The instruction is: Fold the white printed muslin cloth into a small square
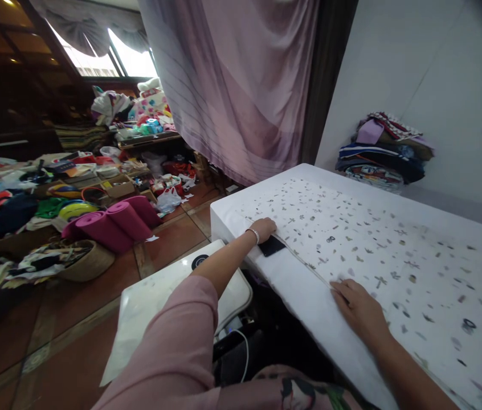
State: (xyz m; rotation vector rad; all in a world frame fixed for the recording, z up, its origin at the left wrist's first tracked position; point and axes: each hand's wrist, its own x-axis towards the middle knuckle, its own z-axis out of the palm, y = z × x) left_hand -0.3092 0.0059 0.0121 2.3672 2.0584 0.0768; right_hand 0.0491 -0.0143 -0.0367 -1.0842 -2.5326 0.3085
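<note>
A white patterned cloth [378, 245] with small scattered prints lies spread over a white table [309, 296]. My left hand [263, 228] rests near the cloth's left edge with its fingers curled down on the fabric, right beside a black phone [272, 246]. A silver bracelet sits on that wrist. My right hand [358, 304] lies flat on the cloth's near hem, fingers stretched out toward the left. Both hands press along the same edge line of the cloth.
A stack of folded fabrics [384, 151] sits at the table's far side against the wall. A white box-like stand [172, 296] is at my left. Pink rolled mats [115, 225], a basket [82, 259] and heaps of goods cover the tiled floor. A mauve curtain [241, 80] hangs behind.
</note>
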